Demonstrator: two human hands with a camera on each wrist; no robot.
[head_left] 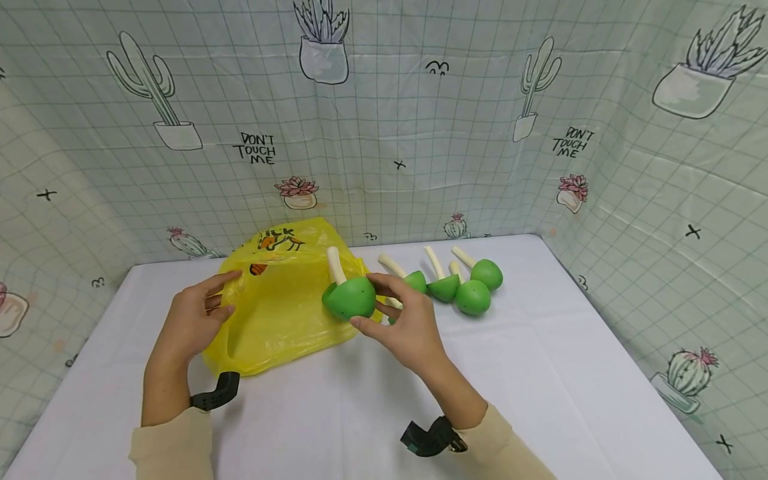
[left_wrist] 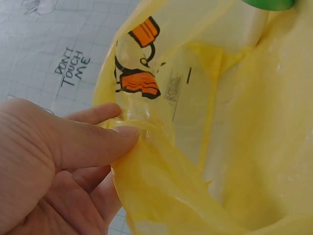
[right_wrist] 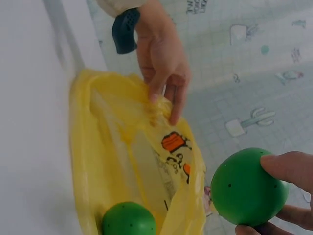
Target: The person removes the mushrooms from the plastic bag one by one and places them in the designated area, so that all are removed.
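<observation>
My right hand (head_left: pixel 411 323) holds a toy mushroom (head_left: pixel 353 298) with a round green, black-dotted cap and a pale stem pointing up. Thumb and fingertips grip the cap at the right side of a yellow plastic bag (head_left: pixel 282 320). On the left, my left hand (head_left: pixel 195 313) pinches the bag's rim between thumb and fingers, and the mouth gapes toward me. In the right wrist view another green cap (right_wrist: pixel 128 220) shows at the bag's lower edge; whether it lies inside or in front, I cannot tell. A green edge (left_wrist: pixel 271 4) appears atop the left wrist view.
Several more green-capped mushrooms (head_left: pixel 473 298) lie on the white tablecloth (head_left: pixel 510 373) right of the bag, one partly hidden behind my right hand. A cactus-printed cloth backdrop (head_left: pixel 384 120) rises behind and beside the table. Black wrist devices (head_left: pixel 217 392) sit on both wrists.
</observation>
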